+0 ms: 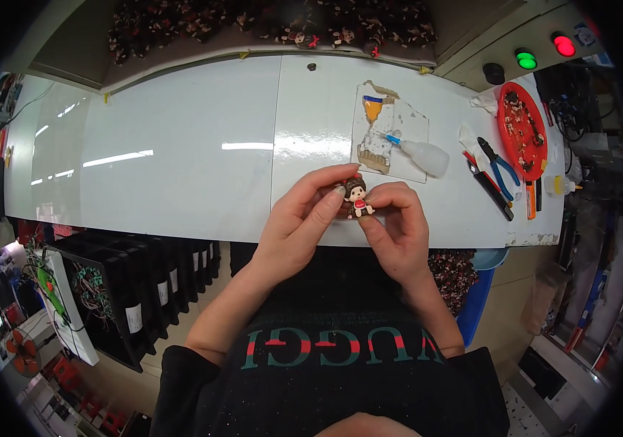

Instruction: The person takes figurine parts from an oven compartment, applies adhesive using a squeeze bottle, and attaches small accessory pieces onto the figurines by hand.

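Note:
A small figurine with brown hair, a pale face and a red bib is held upright over the front edge of the white table. My left hand grips its head side between thumb and fingers. From the other side, my right hand pinches its body with thumb and forefinger. Just beyond the hands lies a white squeeze bottle with a blue tip, resting on a glue-stained clear sheet. The figurine's back is hidden by my fingers.
Pliers with blue handles, a red-and-black cutter and an orange marker lie at the right. Beyond them sits a red oval tray of small parts. A shelf heaped with figurines runs along the back. Black racks stand below left.

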Tool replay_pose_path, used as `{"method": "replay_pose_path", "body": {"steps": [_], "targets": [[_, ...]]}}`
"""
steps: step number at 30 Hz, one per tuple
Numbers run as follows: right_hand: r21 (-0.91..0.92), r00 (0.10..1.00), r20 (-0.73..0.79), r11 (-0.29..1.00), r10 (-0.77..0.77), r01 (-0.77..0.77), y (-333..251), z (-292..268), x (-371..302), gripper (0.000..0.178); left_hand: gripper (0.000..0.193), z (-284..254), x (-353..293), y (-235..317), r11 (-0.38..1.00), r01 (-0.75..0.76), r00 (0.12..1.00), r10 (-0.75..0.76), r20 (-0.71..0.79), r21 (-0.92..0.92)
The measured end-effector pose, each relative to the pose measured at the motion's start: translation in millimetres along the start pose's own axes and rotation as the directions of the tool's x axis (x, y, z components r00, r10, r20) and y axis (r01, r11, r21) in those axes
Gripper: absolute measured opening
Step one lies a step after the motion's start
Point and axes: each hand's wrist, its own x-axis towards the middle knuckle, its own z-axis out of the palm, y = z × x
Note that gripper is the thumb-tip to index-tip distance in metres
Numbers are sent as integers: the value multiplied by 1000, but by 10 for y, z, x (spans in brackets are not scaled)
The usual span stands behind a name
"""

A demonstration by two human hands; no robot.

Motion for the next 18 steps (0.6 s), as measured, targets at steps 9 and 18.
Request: {"method": "replay_pose_path", "body": {"steps": [9, 18], "targets": [[-80, 999, -5, 996, -34, 33, 15, 24, 11, 38, 33, 23, -12, -6, 1000, -9, 1000, 9, -11, -3], [-192, 998, -37, 981, -44, 36, -15, 52, -1, 38, 33, 56, -38, -98, 999, -15, 999, 17, -49, 48]]}}
